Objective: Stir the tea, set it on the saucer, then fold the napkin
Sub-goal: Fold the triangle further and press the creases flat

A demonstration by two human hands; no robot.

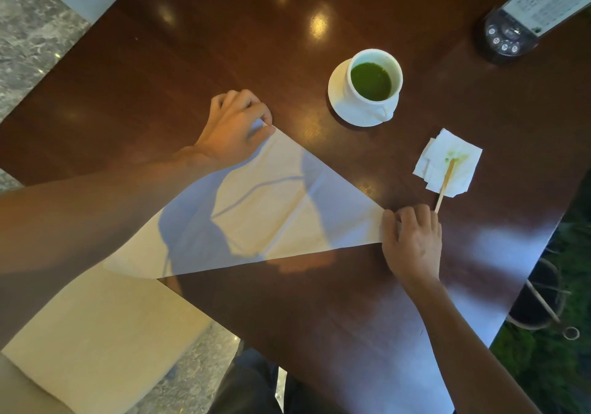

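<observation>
A white cup of green tea (373, 78) stands on a white saucer (339, 100) at the far middle of the dark wooden table (192, 46). A large cream napkin (275, 209) lies folded into a triangle across the table's near left. My left hand (235, 126) pinches its far corner. My right hand (412, 241) presses down on its right-hand tip. A wooden stirrer (445, 185) rests on a small stained paper tissue (447, 164) just beyond my right hand.
A black stand with buttons and a printed card (511, 33) sits at the table's far right corner. Marble floor shows at the left and below. The table's right edge drops to greenery and a dark pot (537, 298).
</observation>
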